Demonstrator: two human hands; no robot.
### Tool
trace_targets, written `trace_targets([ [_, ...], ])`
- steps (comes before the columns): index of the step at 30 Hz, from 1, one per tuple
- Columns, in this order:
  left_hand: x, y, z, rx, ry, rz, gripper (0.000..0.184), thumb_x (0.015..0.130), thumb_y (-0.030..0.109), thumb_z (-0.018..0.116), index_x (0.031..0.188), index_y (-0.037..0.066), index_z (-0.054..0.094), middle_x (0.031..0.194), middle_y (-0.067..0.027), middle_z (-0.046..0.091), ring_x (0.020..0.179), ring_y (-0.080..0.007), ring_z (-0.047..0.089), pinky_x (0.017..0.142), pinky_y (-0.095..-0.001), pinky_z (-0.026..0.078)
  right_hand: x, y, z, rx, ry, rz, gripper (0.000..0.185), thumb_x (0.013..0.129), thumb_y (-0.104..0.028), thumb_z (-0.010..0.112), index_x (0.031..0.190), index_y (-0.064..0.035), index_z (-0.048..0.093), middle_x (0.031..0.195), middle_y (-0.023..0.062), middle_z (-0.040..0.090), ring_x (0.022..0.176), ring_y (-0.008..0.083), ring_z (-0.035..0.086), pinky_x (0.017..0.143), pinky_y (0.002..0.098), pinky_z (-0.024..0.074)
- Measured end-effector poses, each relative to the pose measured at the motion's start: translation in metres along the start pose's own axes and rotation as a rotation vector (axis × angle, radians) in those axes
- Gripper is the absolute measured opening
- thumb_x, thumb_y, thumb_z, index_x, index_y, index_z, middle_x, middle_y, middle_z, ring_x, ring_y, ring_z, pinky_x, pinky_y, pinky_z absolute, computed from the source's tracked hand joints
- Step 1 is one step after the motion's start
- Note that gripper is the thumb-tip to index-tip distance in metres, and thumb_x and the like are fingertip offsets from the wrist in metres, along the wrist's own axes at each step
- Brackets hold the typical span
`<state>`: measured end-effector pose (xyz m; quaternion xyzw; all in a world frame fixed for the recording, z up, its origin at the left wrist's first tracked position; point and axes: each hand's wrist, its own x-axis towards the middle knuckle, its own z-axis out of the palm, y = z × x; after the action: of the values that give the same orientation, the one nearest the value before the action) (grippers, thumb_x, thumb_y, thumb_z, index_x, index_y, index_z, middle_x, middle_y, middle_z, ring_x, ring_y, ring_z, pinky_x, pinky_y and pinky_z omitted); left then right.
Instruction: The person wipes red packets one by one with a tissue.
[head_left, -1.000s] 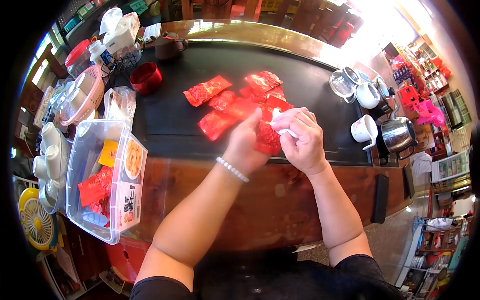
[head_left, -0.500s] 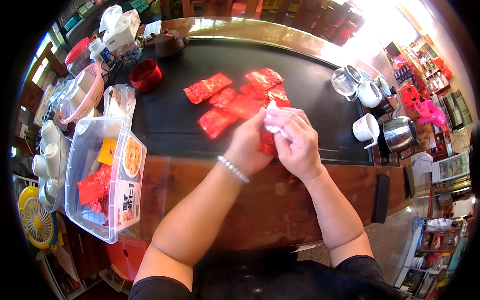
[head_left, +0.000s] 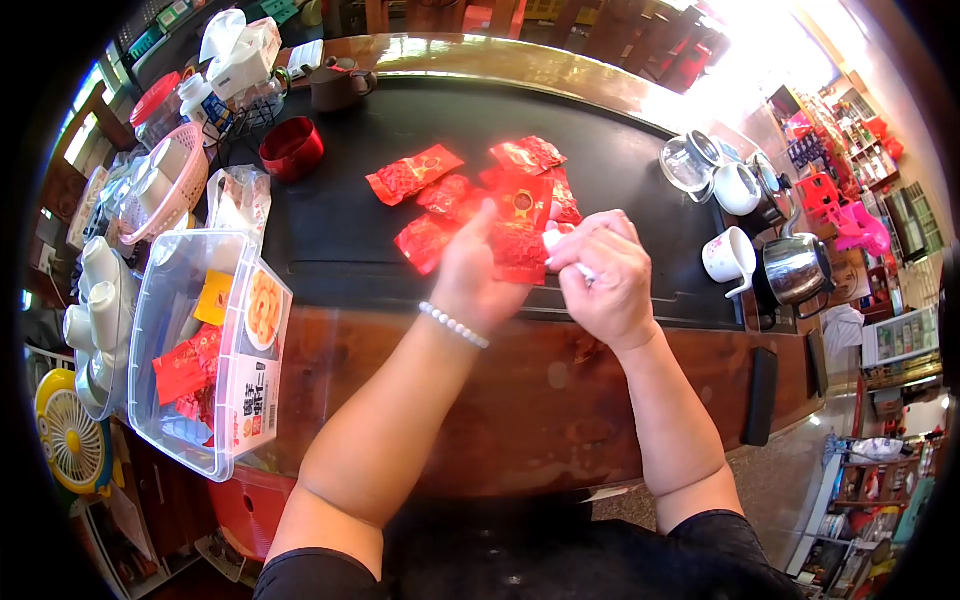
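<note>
- A red packet (head_left: 522, 205) is held up in the left hand (head_left: 476, 270), over the black tray (head_left: 330, 235), with its printed face turned to the camera.
- The left thumb is laid along the near left edge of that packet; the other left fingers are mostly hidden behind it, so their exact set cannot be told.
- A white tissue (head_left: 553, 239) is gripped in the right hand (head_left: 612, 285), with the fingers curled in and clamped on it against the thumb.
- The tissue is held right by the packet's right edge; whether the two are touching cannot be told.
- A string of white beads (head_left: 455, 325) is worn on the left wrist.
- More red packets (head_left: 414, 174) are spread on the tray beyond the hands, some overlapped, one set a little apart to the left.
- The tray is bordered on the near side by a wooden tabletop (head_left: 550, 430), above which both forearms are stretched.
- To the left, a clear plastic box (head_left: 205, 458) is tilted, with red packets and a yellow packet (head_left: 213, 298) held inside.
- Behind the box, white cups are gathered in a pink basket (head_left: 185, 205).
- A red bowl (head_left: 292, 150) and a brown teapot (head_left: 338, 90) are placed at the tray's far left.
- At the right end, a white mug (head_left: 727, 256) is placed beside a metal kettle (head_left: 793, 272), with a glass pot (head_left: 688, 166) farther back.
</note>
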<state>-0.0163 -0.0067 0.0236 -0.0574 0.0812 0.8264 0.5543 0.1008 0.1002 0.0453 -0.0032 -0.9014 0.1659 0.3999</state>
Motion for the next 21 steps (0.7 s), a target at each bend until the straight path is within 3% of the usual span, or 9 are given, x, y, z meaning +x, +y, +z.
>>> trace_targets([
  [5, 0.000, -0.002, -0.006, 0.097, -0.010, -0.009, 0.043, 0.111, 0.033, 0.034, 0.129, 0.001, 0.054, 0.125, -0.0136, 0.064, 0.114, -0.0256, 0.062, 0.101, -0.0423, 0.049, 0.001, 0.007, -0.001, 0.086, 0.208, 0.157, 0.025, 0.075, 0.010, 0.058, 0.089, -0.0053, 0.071, 0.094, 0.0092, 0.073, 0.091, 0.0281, 0.065, 0.085, 0.0365, 0.0527],
  [6, 0.000, -0.002, -0.008, 0.127, -0.040, -0.019, 0.042, 0.111, 0.033, 0.035, 0.129, 0.001, 0.055, 0.124, -0.0131, 0.065, 0.114, -0.0250, 0.062, 0.101, -0.0417, 0.049, 0.000, 0.008, 0.001, 0.079, 0.194, 0.145, 0.030, 0.077, 0.011, 0.056, 0.099, -0.0036, 0.072, 0.105, 0.0111, 0.073, 0.096, 0.0290, 0.065, 0.089, 0.0371, 0.0528],
  [9, 0.001, -0.005, -0.013, 0.094, -0.089, -0.030, 0.038, 0.108, 0.034, 0.045, 0.123, 0.003, 0.059, 0.124, -0.0121, 0.066, 0.114, -0.0260, 0.062, 0.103, -0.0429, 0.048, -0.002, 0.005, 0.009, 0.044, 0.119, 0.109, 0.031, 0.077, 0.011, 0.057, 0.099, -0.0035, 0.072, 0.107, 0.0117, 0.073, 0.098, 0.0293, 0.065, 0.090, 0.0366, 0.0526],
  [13, 0.001, -0.005, -0.014, 0.077, -0.055, -0.011, 0.034, 0.107, 0.032, 0.047, 0.119, 0.003, 0.061, 0.122, -0.0117, 0.066, 0.112, -0.0250, 0.062, 0.102, -0.0420, 0.048, -0.005, 0.000, 0.008, 0.143, 0.025, 0.124, 0.026, 0.076, 0.010, 0.058, 0.091, -0.0041, 0.073, 0.097, 0.0099, 0.074, 0.091, 0.0288, 0.067, 0.084, 0.0359, 0.0549],
  [16, -0.002, -0.004, -0.010, 0.076, -0.020, -0.005, 0.032, 0.107, 0.030, 0.048, 0.120, 0.003, 0.061, 0.121, -0.0114, 0.066, 0.112, -0.0248, 0.062, 0.102, -0.0419, 0.049, -0.004, -0.003, 0.001, 0.164, -0.040, 0.117, 0.026, 0.076, 0.012, 0.053, 0.088, -0.0004, 0.072, 0.101, 0.0146, 0.073, 0.090, 0.0251, 0.069, 0.084, 0.0341, 0.0549],
  [19, -0.006, -0.008, -0.001, 0.113, 0.063, 0.016, 0.032, 0.107, 0.029, 0.049, 0.123, 0.003, 0.059, 0.120, -0.0109, 0.067, 0.111, -0.0242, 0.063, 0.101, -0.0416, 0.050, -0.006, 0.005, 0.004, 0.346, 0.049, 0.161, 0.020, 0.077, 0.008, 0.057, 0.086, -0.0025, 0.071, 0.090, 0.0081, 0.073, 0.078, 0.0185, 0.066, 0.073, 0.0289, 0.0538],
  [21, -0.005, -0.010, 0.000, 0.118, 0.064, 0.035, 0.032, 0.107, 0.029, 0.049, 0.124, 0.003, 0.058, 0.119, -0.0106, 0.067, 0.110, -0.0237, 0.063, 0.099, -0.0414, 0.050, -0.012, 0.007, -0.001, 0.586, 0.083, 0.400, 0.018, 0.080, 0.007, 0.057, 0.087, -0.0013, 0.071, 0.089, 0.0059, 0.071, 0.076, 0.0121, 0.063, 0.069, 0.0250, 0.0511],
])
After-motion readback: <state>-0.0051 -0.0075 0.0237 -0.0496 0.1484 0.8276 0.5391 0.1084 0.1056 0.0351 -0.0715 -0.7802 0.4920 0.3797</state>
